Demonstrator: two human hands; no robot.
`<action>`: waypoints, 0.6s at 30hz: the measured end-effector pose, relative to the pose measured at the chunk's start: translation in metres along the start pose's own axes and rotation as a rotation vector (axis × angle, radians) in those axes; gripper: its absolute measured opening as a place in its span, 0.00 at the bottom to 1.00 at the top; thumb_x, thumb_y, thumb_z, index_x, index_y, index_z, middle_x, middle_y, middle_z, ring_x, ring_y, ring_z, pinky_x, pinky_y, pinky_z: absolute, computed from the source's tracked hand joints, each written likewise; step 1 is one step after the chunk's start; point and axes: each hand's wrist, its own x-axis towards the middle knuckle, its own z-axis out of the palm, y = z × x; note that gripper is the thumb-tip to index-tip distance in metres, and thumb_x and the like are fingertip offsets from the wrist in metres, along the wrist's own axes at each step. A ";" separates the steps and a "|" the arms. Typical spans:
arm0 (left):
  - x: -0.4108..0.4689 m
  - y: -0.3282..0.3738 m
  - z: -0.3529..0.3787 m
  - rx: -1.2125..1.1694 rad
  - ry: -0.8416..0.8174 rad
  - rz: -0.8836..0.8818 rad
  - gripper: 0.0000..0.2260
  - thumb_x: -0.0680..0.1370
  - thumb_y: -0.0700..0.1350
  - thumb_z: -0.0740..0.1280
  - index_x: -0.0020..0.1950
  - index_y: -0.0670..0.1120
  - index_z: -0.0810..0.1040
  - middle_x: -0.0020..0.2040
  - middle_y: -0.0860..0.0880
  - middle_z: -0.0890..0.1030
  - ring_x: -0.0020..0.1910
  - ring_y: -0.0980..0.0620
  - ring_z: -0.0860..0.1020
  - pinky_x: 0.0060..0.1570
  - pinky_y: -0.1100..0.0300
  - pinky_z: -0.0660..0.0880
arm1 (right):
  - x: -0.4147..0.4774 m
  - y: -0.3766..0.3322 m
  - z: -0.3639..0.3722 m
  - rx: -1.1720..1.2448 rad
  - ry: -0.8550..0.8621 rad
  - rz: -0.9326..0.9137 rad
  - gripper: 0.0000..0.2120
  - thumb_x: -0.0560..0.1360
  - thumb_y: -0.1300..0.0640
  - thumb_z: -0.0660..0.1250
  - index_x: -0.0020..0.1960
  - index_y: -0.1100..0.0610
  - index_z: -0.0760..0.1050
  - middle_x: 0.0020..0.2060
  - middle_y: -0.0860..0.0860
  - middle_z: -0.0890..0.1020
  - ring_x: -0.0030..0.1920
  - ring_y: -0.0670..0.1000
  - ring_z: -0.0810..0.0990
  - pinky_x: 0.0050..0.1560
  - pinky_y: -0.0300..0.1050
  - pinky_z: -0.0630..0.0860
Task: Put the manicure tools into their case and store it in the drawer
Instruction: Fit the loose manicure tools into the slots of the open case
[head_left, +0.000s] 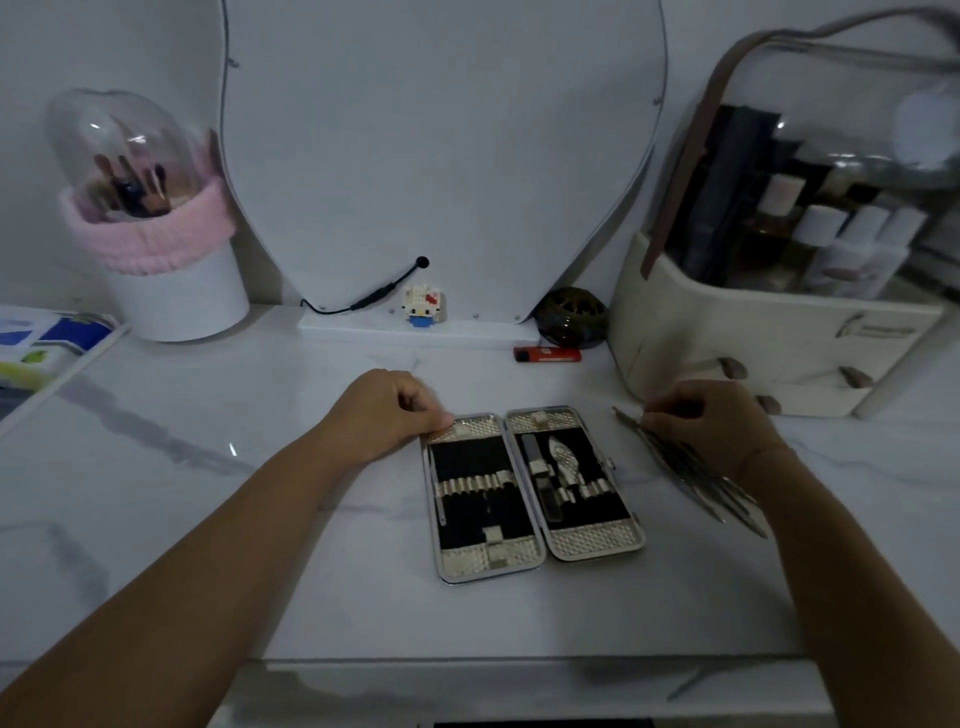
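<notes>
Marble tabletop (208, 467), case (470, 457); blurred tools (696, 478) partly under right hand (711, 421)

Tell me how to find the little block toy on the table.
Look at the big curvy mirror at the back of the white table. On its white base, near the middle, stands the little block toy, just right of a black cable. It alone is built of tiny bricks, white with a red bow and a blue bottom.

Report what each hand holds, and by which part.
The left hand grips the open case at its far left corner. The right hand pinches the loose metal tools near their far ends; which one exactly cannot be told.
</notes>
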 end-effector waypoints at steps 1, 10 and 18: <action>0.000 0.001 0.000 0.002 0.000 0.000 0.09 0.66 0.45 0.77 0.28 0.53 0.81 0.33 0.54 0.83 0.33 0.60 0.78 0.38 0.68 0.73 | 0.000 0.003 0.000 -0.035 -0.007 0.005 0.05 0.68 0.57 0.73 0.43 0.57 0.82 0.37 0.51 0.82 0.40 0.49 0.79 0.47 0.43 0.75; -0.005 0.007 0.000 0.009 -0.003 -0.020 0.07 0.67 0.45 0.76 0.30 0.53 0.81 0.34 0.57 0.83 0.33 0.62 0.78 0.35 0.73 0.71 | 0.003 0.005 0.007 -0.095 -0.030 0.058 0.07 0.69 0.55 0.72 0.42 0.59 0.80 0.37 0.51 0.79 0.41 0.51 0.77 0.45 0.42 0.71; -0.006 0.009 0.000 0.001 -0.009 -0.043 0.06 0.67 0.46 0.76 0.32 0.51 0.82 0.35 0.55 0.83 0.34 0.62 0.78 0.39 0.66 0.72 | 0.002 0.004 0.004 0.041 -0.008 0.123 0.06 0.68 0.55 0.72 0.40 0.58 0.81 0.33 0.51 0.80 0.37 0.49 0.77 0.43 0.41 0.72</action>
